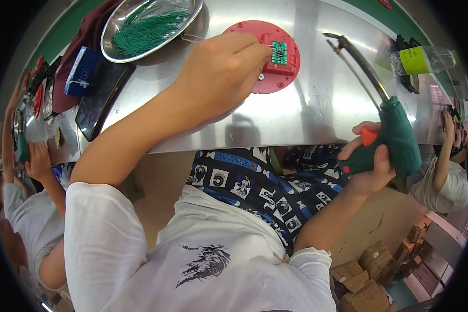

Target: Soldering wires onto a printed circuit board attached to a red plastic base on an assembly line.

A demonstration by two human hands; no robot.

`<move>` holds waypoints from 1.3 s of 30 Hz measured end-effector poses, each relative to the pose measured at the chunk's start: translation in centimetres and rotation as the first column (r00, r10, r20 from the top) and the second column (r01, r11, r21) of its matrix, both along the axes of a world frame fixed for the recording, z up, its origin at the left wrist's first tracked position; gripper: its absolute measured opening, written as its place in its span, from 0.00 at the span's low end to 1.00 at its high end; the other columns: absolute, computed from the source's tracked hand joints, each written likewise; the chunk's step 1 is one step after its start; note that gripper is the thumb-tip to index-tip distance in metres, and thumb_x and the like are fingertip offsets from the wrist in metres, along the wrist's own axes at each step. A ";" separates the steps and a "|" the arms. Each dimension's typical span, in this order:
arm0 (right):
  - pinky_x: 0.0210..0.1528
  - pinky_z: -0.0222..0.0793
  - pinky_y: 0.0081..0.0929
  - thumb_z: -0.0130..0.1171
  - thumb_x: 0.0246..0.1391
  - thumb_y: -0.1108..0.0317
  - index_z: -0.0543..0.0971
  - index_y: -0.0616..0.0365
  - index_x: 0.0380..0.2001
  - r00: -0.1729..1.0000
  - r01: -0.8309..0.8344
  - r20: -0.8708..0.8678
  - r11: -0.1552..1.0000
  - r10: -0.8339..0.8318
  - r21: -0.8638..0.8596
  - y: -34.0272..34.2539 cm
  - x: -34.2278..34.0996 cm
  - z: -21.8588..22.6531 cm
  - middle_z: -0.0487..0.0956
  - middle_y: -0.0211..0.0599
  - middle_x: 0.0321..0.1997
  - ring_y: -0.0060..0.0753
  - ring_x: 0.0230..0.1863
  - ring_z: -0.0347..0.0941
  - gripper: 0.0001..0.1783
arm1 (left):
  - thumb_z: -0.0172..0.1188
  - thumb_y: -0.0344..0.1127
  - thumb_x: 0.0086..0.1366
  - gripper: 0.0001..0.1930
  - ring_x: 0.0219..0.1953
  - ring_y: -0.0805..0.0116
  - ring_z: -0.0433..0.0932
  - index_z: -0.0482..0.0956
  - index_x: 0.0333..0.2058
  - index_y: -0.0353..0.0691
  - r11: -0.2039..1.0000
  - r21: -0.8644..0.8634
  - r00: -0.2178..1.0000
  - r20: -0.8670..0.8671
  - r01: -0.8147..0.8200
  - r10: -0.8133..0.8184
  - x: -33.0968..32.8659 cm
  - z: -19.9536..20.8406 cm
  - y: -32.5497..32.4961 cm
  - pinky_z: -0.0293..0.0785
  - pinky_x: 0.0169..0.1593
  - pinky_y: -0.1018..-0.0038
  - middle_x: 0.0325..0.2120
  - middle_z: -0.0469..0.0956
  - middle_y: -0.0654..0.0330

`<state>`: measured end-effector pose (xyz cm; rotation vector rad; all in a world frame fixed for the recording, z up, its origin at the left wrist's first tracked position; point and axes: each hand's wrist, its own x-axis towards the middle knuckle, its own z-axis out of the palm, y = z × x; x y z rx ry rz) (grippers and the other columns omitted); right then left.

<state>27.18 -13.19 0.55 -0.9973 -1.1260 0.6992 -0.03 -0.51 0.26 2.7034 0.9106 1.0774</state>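
Left hand (221, 73): we are pinching the small green circuit board (279, 53) on the red round housing (268, 54), resting on the worktop (296, 104).
Right hand (372, 166): we are wrapping our fingers around the green soldering gun (395, 132), held off the worktop's edge.

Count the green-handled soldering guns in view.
2: one soldering gun gripped in the person's right hand by the table edge; a second gun held by a co-worker's hand far left. Others may be hidden.

Bright overhead light; glare streaks on steel table (296, 114); fisheye bending, dark corners.
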 end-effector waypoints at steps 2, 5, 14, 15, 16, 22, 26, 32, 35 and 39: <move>0.12 0.68 0.26 0.49 0.64 0.59 0.69 0.78 0.49 1.000 0.007 -0.014 1.000 -0.007 0.000 0.8 0.3 -0.2 0.75 0.59 0.36 0.35 0.13 0.71 0.26 | 0.64 0.25 0.58 0.08 0.30 0.53 0.80 0.82 0.37 0.35 1.000 -0.002 1.000 0.005 0.003 -0.003 0.0 0.0 -0.1 0.77 0.35 0.65 0.30 0.81 0.52; 0.12 0.66 0.26 0.43 0.67 0.56 0.71 0.73 0.44 0.985 0.060 -0.158 0.995 -0.072 -0.083 1.6 0.5 -1.0 0.75 0.54 0.35 0.31 0.12 0.68 0.24 | 0.64 0.25 0.58 0.07 0.30 0.53 0.80 0.81 0.37 0.35 1.000 -0.005 1.000 0.007 0.000 0.000 -0.2 0.0 0.0 0.77 0.34 0.65 0.30 0.81 0.52; 0.12 0.64 0.26 0.45 0.67 0.56 0.72 0.67 0.38 0.898 0.166 -0.402 0.983 -0.181 -0.072 1.7 2.1 0.8 0.77 0.45 0.31 0.29 0.11 0.67 0.20 | 0.69 0.36 0.48 0.22 0.38 0.50 0.77 0.80 0.44 0.37 0.994 0.026 0.986 0.131 -0.110 0.106 0.7 6.6 1.7 0.75 0.42 0.61 0.35 0.76 0.49; 0.11 0.65 0.30 0.51 0.63 0.63 0.73 0.68 0.39 0.846 0.185 -0.508 0.983 -0.161 -0.004 1.5 2.1 0.7 0.77 0.47 0.30 0.35 0.10 0.69 0.15 | 0.70 0.40 0.47 0.29 0.45 0.46 0.74 0.77 0.50 0.38 0.997 0.030 0.996 0.059 -0.065 0.063 1.0 6.6 1.7 0.72 0.50 0.58 0.41 0.76 0.46; 0.12 0.65 0.29 0.52 0.62 0.65 0.73 0.68 0.42 0.828 0.242 -0.519 0.970 -0.215 -0.014 1.1 2.5 -0.1 0.77 0.47 0.30 0.35 0.11 0.70 0.14 | 0.70 0.45 0.48 0.33 0.49 0.45 0.73 0.75 0.54 0.39 0.998 -0.054 0.999 -0.039 0.015 -0.017 1.4 6.2 1.5 0.68 0.55 0.56 0.45 0.77 0.46; 0.15 0.71 0.31 0.53 0.63 0.67 0.73 0.67 0.45 0.793 0.329 -0.555 0.943 -0.250 0.046 0.8 3.6 -2.8 0.76 0.44 0.32 0.37 0.14 0.73 0.14 | 0.68 0.38 0.53 0.29 0.55 0.42 0.70 0.74 0.55 0.38 0.962 0.265 0.947 -0.289 -0.061 0.140 1.2 3.3 5.3 0.66 0.58 0.52 0.53 0.75 0.46; 0.17 0.71 0.30 0.52 0.65 0.64 0.72 0.67 0.43 0.802 0.405 -0.513 0.910 -0.305 0.091 0.0 4.7 -2.3 0.77 0.44 0.31 0.37 0.15 0.75 0.15 | 0.67 0.35 0.56 0.29 0.59 0.40 0.67 0.72 0.57 0.37 0.891 0.369 0.951 -0.054 -0.265 0.305 4.4 7.5 6.5 0.63 0.61 0.50 0.58 0.69 0.42; 0.20 0.73 0.29 0.51 0.66 0.62 0.70 0.64 0.45 0.754 0.454 -0.556 0.889 -0.349 0.058 0.9 5.0 -2.5 0.78 0.42 0.29 0.34 0.17 0.76 0.15 | 0.65 0.27 0.55 0.32 0.52 0.46 0.72 0.70 0.60 0.43 0.906 0.420 0.993 0.119 -0.054 0.004 11.5 16.7 5.1 0.68 0.56 0.56 0.50 0.72 0.46; 0.20 0.73 0.29 0.52 0.65 0.63 0.70 0.64 0.45 0.748 0.479 -0.553 0.875 -0.367 0.067 1.0 4.8 -2.7 0.77 0.42 0.29 0.34 0.17 0.76 0.14 | 0.61 0.22 0.57 0.29 0.38 0.57 0.77 0.73 0.59 0.44 0.845 0.531 0.937 0.256 0.070 -0.239 16.4 23.9 1.5 0.75 0.43 0.66 0.35 0.75 0.52; 0.20 0.73 0.29 0.51 0.65 0.65 0.68 0.65 0.49 0.749 0.539 -0.506 0.838 -0.428 0.089 0.5 4.5 -2.8 0.76 0.41 0.30 0.34 0.18 0.76 0.15 | 0.58 0.27 0.59 0.25 0.29 0.54 0.76 0.73 0.57 0.47 0.728 0.655 0.820 0.293 0.202 -0.491 21.9 30.3 -5.6 0.73 0.34 0.61 0.27 0.73 0.55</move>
